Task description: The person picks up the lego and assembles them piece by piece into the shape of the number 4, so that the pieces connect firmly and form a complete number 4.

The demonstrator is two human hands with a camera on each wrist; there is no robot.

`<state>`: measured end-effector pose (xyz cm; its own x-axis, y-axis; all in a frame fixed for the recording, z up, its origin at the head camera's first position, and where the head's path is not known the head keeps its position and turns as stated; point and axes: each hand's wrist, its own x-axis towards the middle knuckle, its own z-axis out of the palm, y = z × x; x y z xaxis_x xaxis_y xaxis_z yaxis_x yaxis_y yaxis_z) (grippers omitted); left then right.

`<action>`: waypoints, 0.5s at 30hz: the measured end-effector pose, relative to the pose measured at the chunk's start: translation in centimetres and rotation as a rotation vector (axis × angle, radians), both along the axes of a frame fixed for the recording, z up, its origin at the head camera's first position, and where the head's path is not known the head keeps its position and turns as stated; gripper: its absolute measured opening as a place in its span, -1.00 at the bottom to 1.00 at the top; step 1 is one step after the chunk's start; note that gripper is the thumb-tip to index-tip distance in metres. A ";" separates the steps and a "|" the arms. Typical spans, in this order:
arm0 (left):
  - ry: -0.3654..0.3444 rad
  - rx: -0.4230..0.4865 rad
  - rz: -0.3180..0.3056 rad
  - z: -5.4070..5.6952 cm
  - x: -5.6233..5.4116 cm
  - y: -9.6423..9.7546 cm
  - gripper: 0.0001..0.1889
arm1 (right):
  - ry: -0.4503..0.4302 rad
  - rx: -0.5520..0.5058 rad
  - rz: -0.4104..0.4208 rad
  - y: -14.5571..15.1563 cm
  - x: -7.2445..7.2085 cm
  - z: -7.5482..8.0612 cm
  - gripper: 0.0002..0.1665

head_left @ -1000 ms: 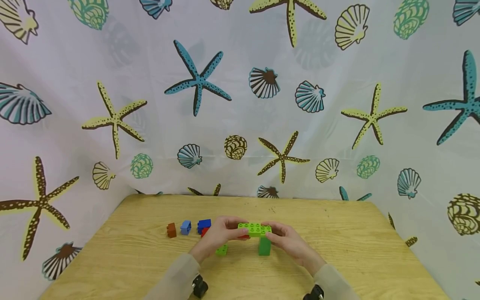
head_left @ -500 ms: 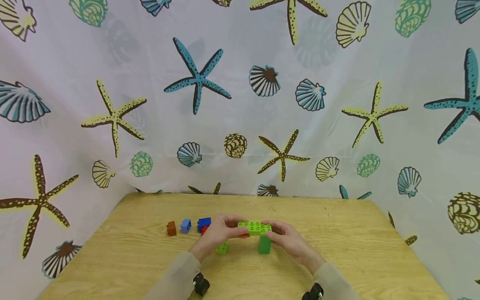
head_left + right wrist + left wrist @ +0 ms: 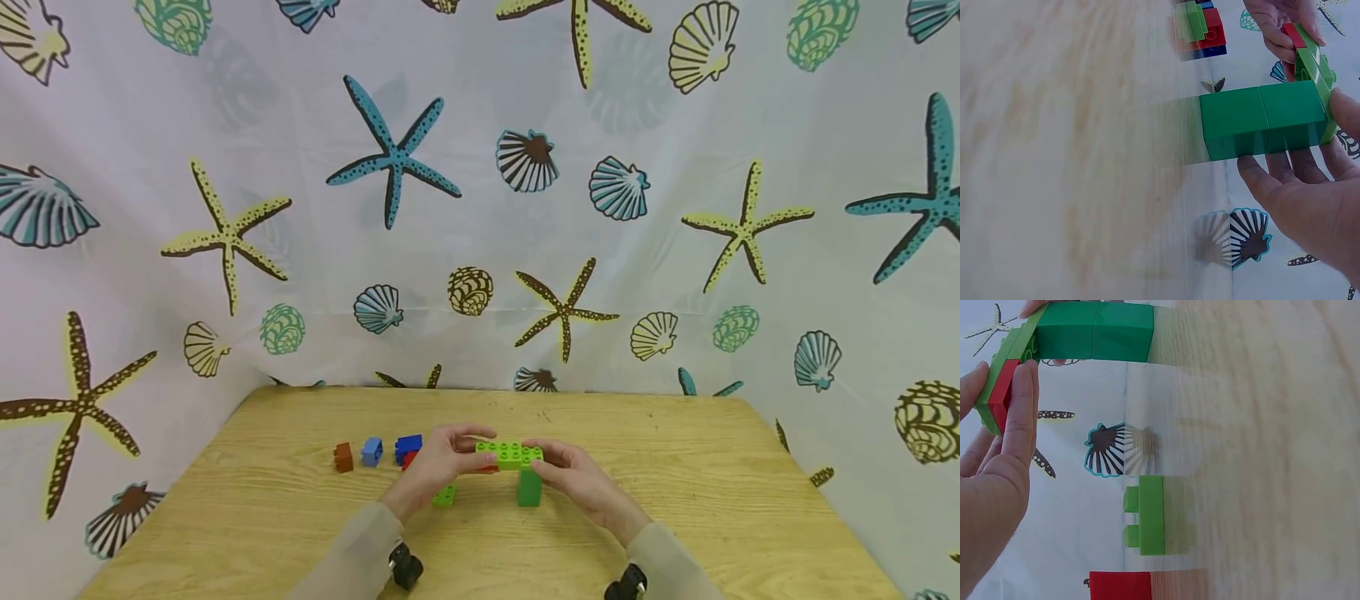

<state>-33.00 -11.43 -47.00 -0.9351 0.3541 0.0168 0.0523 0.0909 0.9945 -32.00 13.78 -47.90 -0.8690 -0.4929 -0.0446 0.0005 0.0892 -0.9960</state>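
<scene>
A standing dark green block tower (image 3: 529, 490) carries lime green bricks (image 3: 504, 454) that jut out to its left. Under the jutting end sits a red brick (image 3: 1002, 394). My left hand (image 3: 435, 468) pinches that end, its thumb on the near side over the red brick. At the tower's top my right hand (image 3: 583, 487) grips the lime green bricks with the thumb in front. In the right wrist view, several of its fingers (image 3: 1257, 178) lie along the upper green block. The left hand partly hides the red brick in the head view.
A loose lime green brick (image 3: 445, 495) lies on the table (image 3: 675, 483) beside the left wrist. Farther left are a brown brick (image 3: 342, 457), a light blue brick (image 3: 372, 452), a dark blue brick (image 3: 408, 448) and another red brick (image 3: 410, 460). A patterned curtain (image 3: 472, 208) stands behind.
The far fingers of my left hand have lifted slightly off the brick's end. The right hand and the brick structure look the same.
</scene>
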 end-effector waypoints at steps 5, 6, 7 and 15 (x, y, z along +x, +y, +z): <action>-0.004 0.016 0.004 0.1 0.0 0.2 -0.54 | 0.004 0.001 -0.002 0.1 -0.1 -0.1 -0.38; -0.008 0.015 0.005 0.1 0.0 0.1 -0.55 | 0.004 0.002 -0.002 0.1 -0.2 -0.1 -0.38; -0.011 0.011 0.008 0.0 0.0 0.1 -0.55 | 0.004 0.004 -0.003 0.1 -0.2 -0.1 -0.38; -0.035 0.014 -0.019 -0.2 -0.1 -0.2 -0.53 | -0.005 -0.006 -0.005 0.0 -0.1 0.0 -0.39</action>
